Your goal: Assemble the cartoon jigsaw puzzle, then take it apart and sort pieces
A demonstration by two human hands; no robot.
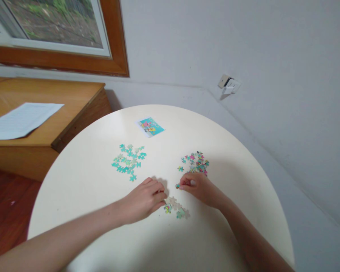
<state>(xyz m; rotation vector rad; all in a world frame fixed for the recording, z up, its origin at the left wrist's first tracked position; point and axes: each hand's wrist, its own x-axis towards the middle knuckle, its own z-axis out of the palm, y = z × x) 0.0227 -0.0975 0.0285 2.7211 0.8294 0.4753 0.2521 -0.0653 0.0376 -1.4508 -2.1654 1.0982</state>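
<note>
Between the thumb and forefinger of my right hand (200,187) is a small jigsaw puzzle piece (177,186) with teal and brown on it. My left hand (147,198) is closed, fingers curled and tips together; whatever they may hold is hidden. Just right of and below its fingertips lies a small group of loose puzzle pieces (179,207), some pale and blank, others green or yellow. Beyond my right hand sits a multicoloured heap of pieces (198,162), partly covered by that hand. A spread of mostly teal pieces (129,160) lies past my left hand.
All this rests on a round white table (102,234). Toward its far edge lies a picture card (150,127) with cartoon figures. At left, a wooden cabinet (82,113) bears a sheet of paper (25,119). A wall socket with a plug (229,85) is at right.
</note>
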